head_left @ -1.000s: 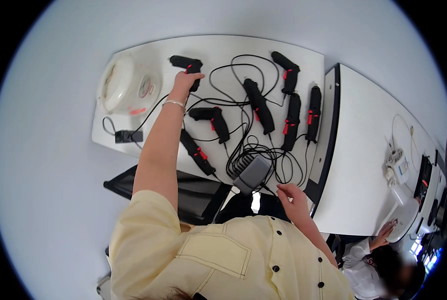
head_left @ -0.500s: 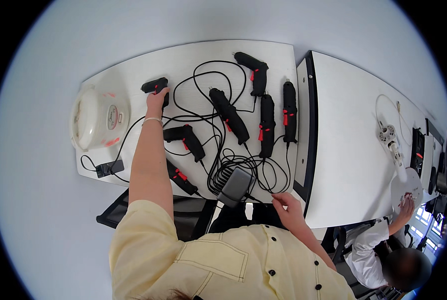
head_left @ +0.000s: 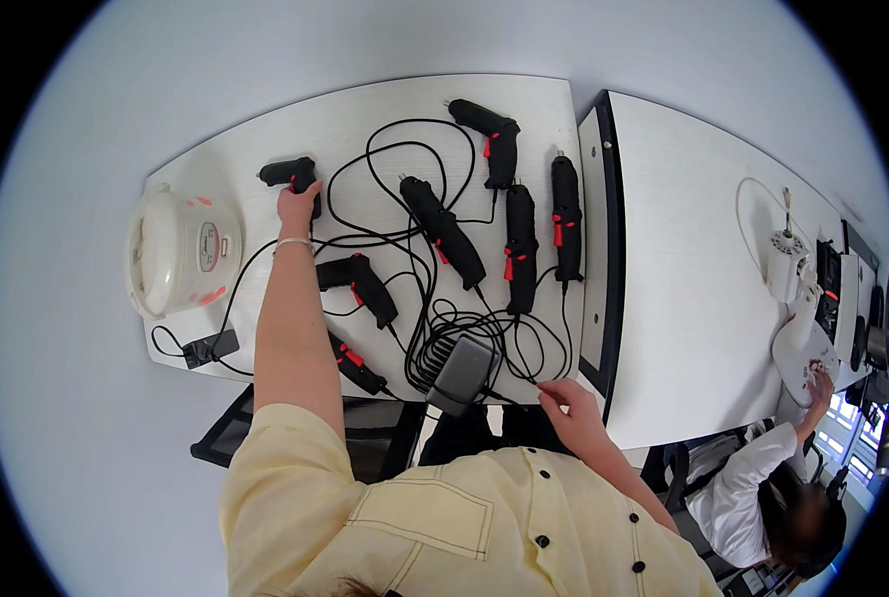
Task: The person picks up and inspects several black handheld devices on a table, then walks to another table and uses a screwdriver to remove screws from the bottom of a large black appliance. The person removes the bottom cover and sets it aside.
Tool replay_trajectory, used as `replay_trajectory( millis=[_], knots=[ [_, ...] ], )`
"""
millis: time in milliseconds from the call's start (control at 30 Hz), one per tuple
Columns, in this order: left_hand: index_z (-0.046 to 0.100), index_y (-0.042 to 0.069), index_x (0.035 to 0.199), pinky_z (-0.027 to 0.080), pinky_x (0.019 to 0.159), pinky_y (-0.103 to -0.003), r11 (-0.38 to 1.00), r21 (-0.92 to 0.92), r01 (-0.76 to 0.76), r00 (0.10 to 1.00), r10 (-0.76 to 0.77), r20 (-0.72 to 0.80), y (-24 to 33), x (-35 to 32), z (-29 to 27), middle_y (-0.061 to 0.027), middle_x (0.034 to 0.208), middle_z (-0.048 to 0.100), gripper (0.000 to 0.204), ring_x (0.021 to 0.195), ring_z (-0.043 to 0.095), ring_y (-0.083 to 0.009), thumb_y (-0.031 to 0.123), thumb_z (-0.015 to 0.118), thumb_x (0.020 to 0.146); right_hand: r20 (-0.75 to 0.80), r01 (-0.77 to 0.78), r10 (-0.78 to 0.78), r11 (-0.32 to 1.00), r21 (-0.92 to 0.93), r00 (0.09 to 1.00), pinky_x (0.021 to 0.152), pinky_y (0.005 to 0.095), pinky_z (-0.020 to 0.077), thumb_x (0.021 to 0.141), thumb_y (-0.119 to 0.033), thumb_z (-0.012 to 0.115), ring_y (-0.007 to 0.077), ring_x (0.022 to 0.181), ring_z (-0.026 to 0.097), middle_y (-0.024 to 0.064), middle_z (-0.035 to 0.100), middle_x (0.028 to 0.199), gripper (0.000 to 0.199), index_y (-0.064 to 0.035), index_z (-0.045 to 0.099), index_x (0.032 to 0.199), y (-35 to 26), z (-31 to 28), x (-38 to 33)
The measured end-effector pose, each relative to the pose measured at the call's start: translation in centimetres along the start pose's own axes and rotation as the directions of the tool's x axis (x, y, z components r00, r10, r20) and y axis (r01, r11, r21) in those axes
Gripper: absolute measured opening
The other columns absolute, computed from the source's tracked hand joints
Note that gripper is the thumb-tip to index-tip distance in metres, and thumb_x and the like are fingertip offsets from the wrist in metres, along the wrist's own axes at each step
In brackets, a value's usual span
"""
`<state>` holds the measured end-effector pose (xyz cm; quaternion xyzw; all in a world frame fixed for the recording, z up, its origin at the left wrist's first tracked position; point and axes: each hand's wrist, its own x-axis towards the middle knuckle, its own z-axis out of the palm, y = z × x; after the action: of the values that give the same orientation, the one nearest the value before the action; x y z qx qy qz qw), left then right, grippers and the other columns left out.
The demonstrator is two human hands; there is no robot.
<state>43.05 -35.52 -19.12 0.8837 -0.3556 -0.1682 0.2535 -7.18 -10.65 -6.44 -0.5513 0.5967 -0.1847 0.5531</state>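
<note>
We have our left hand (head_left: 298, 205) on the black bent screwdriver (head_left: 291, 171) at the far left part of the table (head_left: 305, 124), thumb across the handle and fingers closed round it as far as we can see, though their undersides are hidden. The barrel's long axis runs sideways, with the silver tip on our left, while the handle bends back toward us through the grip. The left hand is plainly the nearer one; our right hand (head_left: 578, 412) is well apart at the near edge, just beside the black cables (head_left: 422, 360), fingers curled, and we cannot tell whether they pinch one. On its side, the white rice cooker (head_left: 174, 274) carries an oval label with small lettering, plus reddish marks; we make out no writing on the screwdriver.
</note>
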Motion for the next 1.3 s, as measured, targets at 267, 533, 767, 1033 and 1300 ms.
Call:
replay_trajectory(
  millis=[267, 533, 767, 1033, 1300],
  knots=[
    [0.056, -0.001, 0.109, 0.047, 0.085, -0.041, 0.958, 0.285, -0.028, 0.999, 0.035, -0.021, 1.0, -0.3, 0.3, -0.0227, 0.102, 0.06, 0.072, 0.098, 0.058, -0.0352, 0.05, 0.074, 0.062, -0.007, -0.018, 0.018, 1.0, -0.005, 1.0, 0.069, 0.0308, 0.0504, 0.084, -0.009, 0.059, 0.0242, 0.077, 0.063, 0.0151, 0.061, 0.089, 0.018, 0.0015, 0.061, 0.099, 0.2, 0.1, -0.2],
    [0.059, 0.002, 0.11, 0.045, 0.084, -0.042, 0.914, 0.317, -0.253, 0.963, 0.27, -0.01, -3.3, 2.7, 0.2, -0.0212, 0.102, 0.063, 0.065, 0.097, 0.059, -0.0366, 0.045, 0.07, 0.062, 0.025, -0.012, 0.014, 0.997, -0.078, 1.0, 0.074, 0.0352, 0.0502, 0.084, -0.015, 0.055, 0.0293, 0.088, 0.061, 0.0158, 0.061, 0.092, 0.022, 0.0002, 0.062, 0.099, -0.1, 0.0, -0.3],
    [0.053, -0.009, 0.116, 0.042, 0.093, -0.041, 0.943, 0.186, -0.277, 0.904, 0.322, -0.282, 1.7, -2.8, -1.9, -0.0311, 0.112, 0.056, 0.062, 0.106, 0.055, -0.0394, 0.031, 0.07, 0.07, -0.041, 0.05, -0.054, 0.995, -0.091, 0.998, 0.077, 0.0395, 0.0469, 0.083, -0.018, 0.053, 0.0326, 0.088, 0.058, 0.0156, 0.061, 0.092, 0.023, -0.0006, 0.062, 0.095, -0.1, 0.4, -0.4],
    [0.053, -0.004, 0.119, 0.046, 0.085, -0.027, 0.783, -0.533, -0.321, 0.922, 0.387, 0.014, 6.0, -10.6, -4.5, -0.0128, 0.108, 0.059, 0.039, 0.097, 0.057, -0.0157, 0.01, 0.063, 0.083, -0.025, 0.136, -0.141, 0.982, -0.129, 0.99, 0.075, 0.0373, 0.0475, 0.085, -0.019, 0.055, 0.0309, 0.086, 0.059, 0.0158, 0.062, 0.091, 0.024, -0.0011, 0.062, 0.099, -0.2, 0.6, -0.1],
    [0.057, 0.0, 0.114, 0.047, 0.079, -0.024, 0.794, -0.526, -0.306, 0.658, 0.576, 0.486, 11.0, -26.2, -8.7, -0.0058, 0.099, 0.062, 0.03, 0.089, 0.059, -0.0108, 0.005, 0.06, 0.085, -0.002, 0.174, -0.177, 0.973, -0.15, 0.984, 0.072, 0.0415, 0.0479, 0.081, -0.02, 0.053, 0.0334, 0.079, 0.06, 0.0149, 0.064, 0.081, 0.021, -0.0031, 0.063, 0.09, -0.6, 0.9, 1.3]
  ],
)
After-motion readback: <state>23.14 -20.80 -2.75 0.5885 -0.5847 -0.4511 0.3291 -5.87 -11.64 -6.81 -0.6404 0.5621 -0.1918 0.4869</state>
